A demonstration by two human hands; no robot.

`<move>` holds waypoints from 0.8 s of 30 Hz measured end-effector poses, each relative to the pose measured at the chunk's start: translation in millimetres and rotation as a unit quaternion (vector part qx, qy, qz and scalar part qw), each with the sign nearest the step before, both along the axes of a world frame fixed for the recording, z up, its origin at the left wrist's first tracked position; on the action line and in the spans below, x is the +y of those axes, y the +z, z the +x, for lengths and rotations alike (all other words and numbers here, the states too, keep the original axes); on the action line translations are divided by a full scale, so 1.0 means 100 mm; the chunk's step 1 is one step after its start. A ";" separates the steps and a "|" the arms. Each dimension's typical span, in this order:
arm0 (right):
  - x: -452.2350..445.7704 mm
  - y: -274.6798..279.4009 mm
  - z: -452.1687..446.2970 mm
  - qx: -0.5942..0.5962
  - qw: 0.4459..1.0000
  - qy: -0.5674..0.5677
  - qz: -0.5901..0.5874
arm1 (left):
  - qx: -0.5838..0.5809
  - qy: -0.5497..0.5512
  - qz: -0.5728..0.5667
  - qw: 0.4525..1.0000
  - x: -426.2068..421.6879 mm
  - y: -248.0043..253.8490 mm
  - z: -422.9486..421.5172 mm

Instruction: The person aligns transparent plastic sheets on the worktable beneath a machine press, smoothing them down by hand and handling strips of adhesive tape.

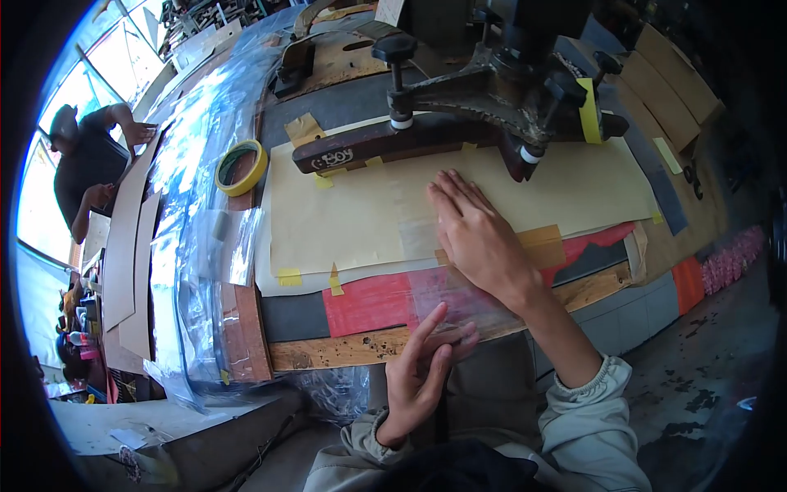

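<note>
My right hand lies flat on a cream sheet, its fingers stretched out and holding nothing. A clear film strip seems to run beneath and below that hand, beside a piece of brown tape. Near the table's wooden front edge, my left hand hovers with fingers apart and nothing in it. Small yellow tape pieces mark the sheet's lower border. Under the sheet's near side, a red strip shows. Across the sheet's far side rests a dark bar.
Over the table stands a dark metal machine frame with knobs, joined to the bar. A yellow tape roll sits left of the sheet on clear plastic. Another person is at far left by cardboard sheets. Scissors lie at right.
</note>
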State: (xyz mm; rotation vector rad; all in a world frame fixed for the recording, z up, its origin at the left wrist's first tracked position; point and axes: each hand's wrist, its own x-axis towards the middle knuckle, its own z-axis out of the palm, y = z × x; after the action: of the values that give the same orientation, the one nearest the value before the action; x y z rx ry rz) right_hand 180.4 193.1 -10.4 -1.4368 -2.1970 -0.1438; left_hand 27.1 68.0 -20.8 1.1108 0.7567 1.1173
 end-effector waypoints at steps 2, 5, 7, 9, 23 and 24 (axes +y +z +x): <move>-0.06 0.09 0.03 0.044 0.999 0.029 -0.007 | 0.014 -0.004 -0.008 1.000 -0.01 0.02 0.00; -0.45 0.45 0.13 0.156 0.982 0.105 -0.023 | 0.016 0.002 -0.019 1.000 -0.02 0.03 0.00; -0.79 0.47 0.25 0.229 0.968 0.101 0.011 | 0.016 0.010 -0.012 1.000 -0.03 -0.01 0.02; -0.97 0.28 0.26 0.353 0.933 0.050 0.042 | -0.003 0.014 -0.021 1.000 -0.03 -0.01 0.03; -0.94 0.08 0.18 0.269 0.961 -0.039 0.039 | 0.052 -0.007 -0.022 0.998 -0.03 0.04 -0.03; -0.94 0.07 0.18 0.265 0.962 -0.040 0.045 | 0.051 -0.009 -0.024 0.998 -0.03 0.03 -0.03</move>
State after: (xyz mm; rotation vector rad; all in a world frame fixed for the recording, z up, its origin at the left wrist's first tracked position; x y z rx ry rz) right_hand 198.4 99.1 -3.4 -1.3265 -1.6764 0.1043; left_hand 24.0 64.8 -17.7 1.1391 0.8483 1.0283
